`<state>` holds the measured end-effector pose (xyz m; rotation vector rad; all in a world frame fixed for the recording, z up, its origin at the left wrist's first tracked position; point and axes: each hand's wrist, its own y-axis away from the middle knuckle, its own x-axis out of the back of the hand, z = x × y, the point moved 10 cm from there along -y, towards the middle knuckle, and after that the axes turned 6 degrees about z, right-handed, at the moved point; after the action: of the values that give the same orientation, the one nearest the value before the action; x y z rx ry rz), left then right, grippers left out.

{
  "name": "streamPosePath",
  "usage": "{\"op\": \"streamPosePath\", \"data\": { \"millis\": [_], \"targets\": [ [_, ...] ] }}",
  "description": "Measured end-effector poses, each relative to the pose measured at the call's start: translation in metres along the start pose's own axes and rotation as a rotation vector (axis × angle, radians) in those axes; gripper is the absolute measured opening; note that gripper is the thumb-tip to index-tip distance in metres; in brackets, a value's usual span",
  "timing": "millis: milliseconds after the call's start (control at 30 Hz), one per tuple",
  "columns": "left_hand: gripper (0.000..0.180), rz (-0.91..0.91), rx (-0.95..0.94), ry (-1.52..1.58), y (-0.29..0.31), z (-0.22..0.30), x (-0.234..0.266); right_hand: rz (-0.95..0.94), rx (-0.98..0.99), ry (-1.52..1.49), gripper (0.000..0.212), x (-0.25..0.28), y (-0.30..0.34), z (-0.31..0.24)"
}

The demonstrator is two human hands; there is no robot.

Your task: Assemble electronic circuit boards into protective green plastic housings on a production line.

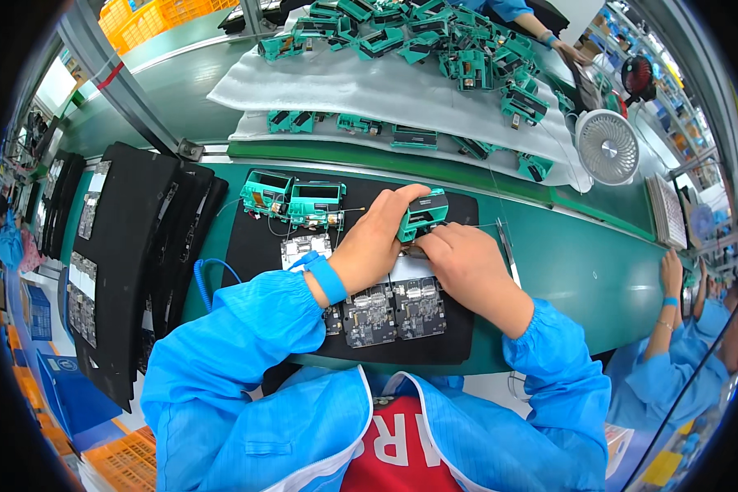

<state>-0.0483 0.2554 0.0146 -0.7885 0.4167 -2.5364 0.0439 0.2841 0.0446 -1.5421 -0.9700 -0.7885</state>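
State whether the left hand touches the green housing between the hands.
Touching: the head view shows the left hand with fingers against the green housing, along its left side.

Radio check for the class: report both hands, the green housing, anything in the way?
Left hand gripping green housing; right hand at its near edge. Circuit boards lie on black mat. Nothing visibly blocking either hand.

Both hands point(371, 243) on green housing point(423, 218), above circuit boards point(395, 313) (black mat point(459, 334) beneath).

A white-edged blue jacket point(295, 422) covers a red shirt point(399, 451)
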Motion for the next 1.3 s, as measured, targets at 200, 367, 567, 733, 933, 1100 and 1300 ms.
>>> {"op": "streamPosePath", "data": {
  "millis": [200, 367, 567, 733, 933, 1100, 1300],
  "targets": [
    [0.072, -0.026, 0.01, 0.031, -0.001, -0.001, -0.001, -0.029, -0.014, 0.028, 0.018, -0.003, -0.006, 0.001],
    [0.072, -0.04, 0.041, 0.042, -0.002, -0.004, -0.003, -0.011, -0.018, 0.065, 0.02, -0.003, -0.004, 0.001],
    [0.064, -0.034, 0.048, 0.027, 0.0, -0.006, -0.006, 0.053, -0.231, -0.203, 0.02, 0.004, 0.015, 0.027],
    [0.082, -0.003, -0.009, -0.052, -0.005, 0.009, -0.018, 0.136, -0.569, -0.398, 0.015, 0.029, 0.055, 0.044],
    [0.094, 0.179, -0.201, -0.177, 0.0, 0.029, 0.013, 0.144, -0.46, -0.263, 0.015, 0.043, 0.057, 0.028],
    [0.047, 0.164, -0.259, -0.407, -0.007, 0.028, 0.107, 0.167, -0.455, -0.239, 0.013, 0.048, 0.061, 0.023],
    [0.064, -0.073, -0.052, -0.61, 0.018, -0.041, 0.129, 0.115, -0.366, -0.311, 0.014, 0.035, 0.031, 0.004]
  ]
}}
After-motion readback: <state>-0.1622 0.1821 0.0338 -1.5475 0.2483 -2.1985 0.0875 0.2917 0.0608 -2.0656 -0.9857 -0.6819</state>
